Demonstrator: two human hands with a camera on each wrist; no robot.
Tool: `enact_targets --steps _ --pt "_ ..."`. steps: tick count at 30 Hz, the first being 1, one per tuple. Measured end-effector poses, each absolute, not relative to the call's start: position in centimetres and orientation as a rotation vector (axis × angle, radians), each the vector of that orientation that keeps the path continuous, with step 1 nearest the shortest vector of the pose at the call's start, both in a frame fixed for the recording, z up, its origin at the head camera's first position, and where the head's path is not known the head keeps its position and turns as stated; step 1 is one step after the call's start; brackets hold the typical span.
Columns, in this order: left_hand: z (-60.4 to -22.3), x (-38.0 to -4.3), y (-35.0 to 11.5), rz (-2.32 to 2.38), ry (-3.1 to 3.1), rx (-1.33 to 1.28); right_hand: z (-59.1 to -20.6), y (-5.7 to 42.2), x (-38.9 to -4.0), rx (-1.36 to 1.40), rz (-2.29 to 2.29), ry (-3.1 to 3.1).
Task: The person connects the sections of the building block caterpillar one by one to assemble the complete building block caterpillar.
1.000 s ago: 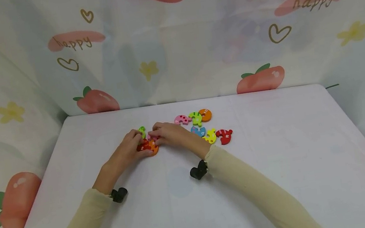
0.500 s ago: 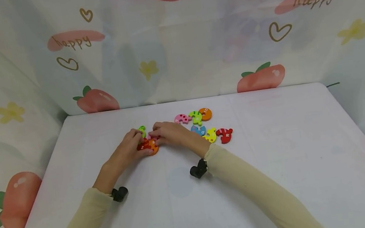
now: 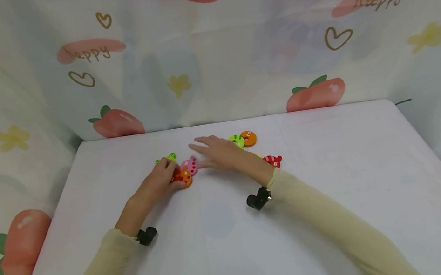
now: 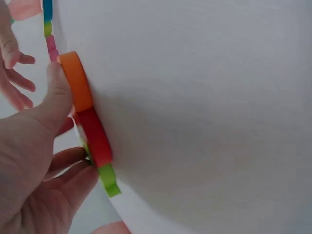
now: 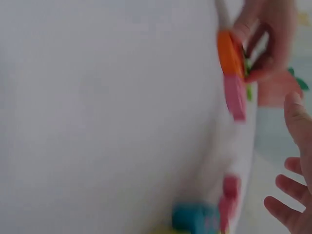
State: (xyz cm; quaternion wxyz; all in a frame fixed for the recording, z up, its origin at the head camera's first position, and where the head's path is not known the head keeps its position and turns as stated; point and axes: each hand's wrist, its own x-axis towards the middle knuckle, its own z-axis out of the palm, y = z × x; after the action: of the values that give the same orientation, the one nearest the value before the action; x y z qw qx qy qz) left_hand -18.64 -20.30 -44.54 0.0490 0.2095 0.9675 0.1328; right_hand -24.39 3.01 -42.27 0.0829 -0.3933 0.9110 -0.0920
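Note:
My left hand (image 3: 156,181) grips a joined cluster of small numbered animal-shaped puzzle pieces at the table's back left. Its thumb lies on the orange piece (image 4: 77,80), and its other fingertips touch near the red piece (image 4: 95,136) and the green piece (image 3: 171,156). A pink spotted piece (image 3: 189,166) sits against the orange one, uncovered. To the right of the cluster, my right hand (image 3: 223,153) hovers with spread fingers, holding nothing. It hides part of a second group, where a green striped piece (image 3: 237,141), an orange ring-like piece (image 3: 248,138) and a red striped piece (image 3: 273,161) show.
A white tabletop (image 3: 217,236) stretches in front of both hands. Behind it hangs a printed curtain (image 3: 210,63). Blurred blue (image 5: 192,217) and pink (image 5: 230,195) pieces lie below the right hand in the right wrist view.
My right hand has let go of the pink piece and moved right, fingers spreading, over the second group. The left hand has stayed nearly still on the cluster.

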Motion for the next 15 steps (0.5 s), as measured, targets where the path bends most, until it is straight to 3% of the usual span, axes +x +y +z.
enact_targets --steps 7,15 --pt "-43.6 -18.9 -18.9 0.233 2.849 0.512 -39.6 11.9 -25.8 -0.942 -0.34 2.83" --pt "-43.6 -18.3 -18.9 0.199 2.857 0.545 -40.2 20.7 -24.8 -0.811 -0.205 2.906"
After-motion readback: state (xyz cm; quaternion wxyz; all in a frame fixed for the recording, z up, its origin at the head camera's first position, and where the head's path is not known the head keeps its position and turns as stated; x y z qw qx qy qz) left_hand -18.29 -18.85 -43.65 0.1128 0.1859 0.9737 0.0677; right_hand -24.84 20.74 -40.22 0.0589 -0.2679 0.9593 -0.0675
